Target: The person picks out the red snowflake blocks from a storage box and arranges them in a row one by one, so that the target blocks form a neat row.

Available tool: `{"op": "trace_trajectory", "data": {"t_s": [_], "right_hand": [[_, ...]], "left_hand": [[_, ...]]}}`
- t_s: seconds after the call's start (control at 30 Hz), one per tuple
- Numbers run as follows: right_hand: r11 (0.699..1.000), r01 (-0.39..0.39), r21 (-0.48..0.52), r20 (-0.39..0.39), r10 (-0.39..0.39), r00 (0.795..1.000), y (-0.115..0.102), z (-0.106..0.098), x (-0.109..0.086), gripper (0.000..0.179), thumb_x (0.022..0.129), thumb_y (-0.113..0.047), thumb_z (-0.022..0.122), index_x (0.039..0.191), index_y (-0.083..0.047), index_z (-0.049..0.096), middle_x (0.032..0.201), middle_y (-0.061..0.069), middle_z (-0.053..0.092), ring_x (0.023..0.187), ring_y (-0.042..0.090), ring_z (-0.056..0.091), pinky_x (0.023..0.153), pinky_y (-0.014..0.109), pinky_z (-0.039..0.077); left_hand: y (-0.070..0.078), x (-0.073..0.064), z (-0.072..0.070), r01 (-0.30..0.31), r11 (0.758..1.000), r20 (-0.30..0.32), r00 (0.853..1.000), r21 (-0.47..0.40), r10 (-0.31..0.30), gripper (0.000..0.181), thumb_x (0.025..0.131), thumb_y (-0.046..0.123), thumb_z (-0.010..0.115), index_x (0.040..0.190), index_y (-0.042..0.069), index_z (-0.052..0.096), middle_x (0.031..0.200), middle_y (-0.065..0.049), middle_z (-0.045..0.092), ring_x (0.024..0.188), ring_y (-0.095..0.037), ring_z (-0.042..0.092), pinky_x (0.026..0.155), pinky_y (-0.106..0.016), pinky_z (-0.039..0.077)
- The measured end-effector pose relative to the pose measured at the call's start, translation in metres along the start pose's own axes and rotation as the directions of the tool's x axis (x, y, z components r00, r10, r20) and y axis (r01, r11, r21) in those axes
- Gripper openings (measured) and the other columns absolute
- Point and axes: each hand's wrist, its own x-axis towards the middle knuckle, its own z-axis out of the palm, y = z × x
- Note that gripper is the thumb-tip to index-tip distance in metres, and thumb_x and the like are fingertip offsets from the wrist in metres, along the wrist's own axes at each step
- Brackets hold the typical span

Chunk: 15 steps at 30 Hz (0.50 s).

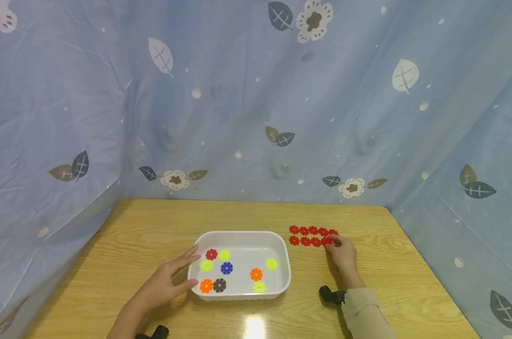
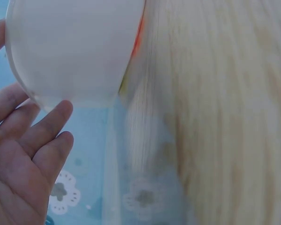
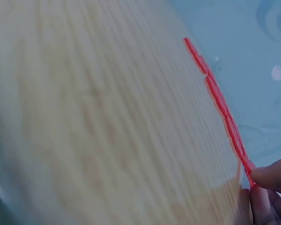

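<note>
In the head view, a white plastic tray (image 1: 239, 297) holds several snowflake discs: yellow-green (image 1: 271, 264), orange (image 1: 256, 274), a blue (image 1: 227, 268), a dark brown (image 1: 220, 285) and a red (image 1: 211, 254). My left hand (image 1: 164, 282) rests against the tray's left end, fingers spread along the rim and thumb near the front corner. To the right of the tray lie two rows of red snowflake discs (image 1: 305, 241). With thumb and fingertips, my right hand (image 1: 344, 254) pinches the red disc (image 1: 326, 241) at the front row's right end; the right wrist view shows this pinch edge-on.
The wooden table (image 1: 154, 221) reaches back to a blue patterned curtain (image 1: 239, 94), which also hangs at both sides. Black wrist devices (image 1: 332, 295) are on both wrists. Light glares off the table at the front.
</note>
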Motion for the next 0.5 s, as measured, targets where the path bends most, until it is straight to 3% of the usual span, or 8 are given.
{"op": "trace_trajectory", "data": {"t_s": [0.2, 0.4, 0.5], "right_hand": [[1.000, 0.003, 0.011, -0.014, -0.003, 1.000, 0.0011, 0.0007, 0.0002, 0.038, 0.089, -0.007, 0.059, 0.126, 0.004, 0.056, 0.118, 0.026, 0.059, 0.108, 0.036, 0.056, 0.087, 0.046, 0.049], [0.990, -0.065, 0.121, -0.009, 0.066, 0.998, -0.0016, -0.0032, -0.0026, 0.040, 0.091, -0.009, 0.057, 0.129, 0.004, 0.053, 0.124, 0.025, 0.056, 0.113, 0.034, 0.053, 0.072, 0.015, 0.047], [0.979, -0.079, 0.189, 0.016, 0.077, 0.997, -0.0061, -0.0073, -0.0064, 0.041, 0.093, -0.009, 0.055, 0.132, 0.004, 0.049, 0.128, 0.026, 0.053, 0.118, 0.035, 0.051, 0.073, 0.010, 0.047]], "left_hand": [[0.0002, 0.0004, 0.0005, 0.002, 1.000, 0.000, 1.000, 0.000, -0.002, 0.053, 0.086, 0.032, 0.069, 0.134, 0.015, 0.055, 0.151, -0.003, 0.038, 0.133, -0.032, 0.041, 0.102, -0.056, 0.039], [0.0012, -0.0002, -0.0003, -0.002, 1.000, 0.000, 1.000, -0.005, 0.002, 0.053, 0.086, 0.031, 0.069, 0.134, 0.014, 0.055, 0.151, -0.004, 0.038, 0.133, -0.033, 0.041, 0.101, -0.056, 0.040], [0.0025, -0.0002, -0.0010, -0.003, 1.000, 0.002, 1.000, -0.005, 0.003, 0.053, 0.086, 0.031, 0.069, 0.134, 0.013, 0.055, 0.150, -0.005, 0.038, 0.133, -0.033, 0.041, 0.101, -0.056, 0.040]]}}
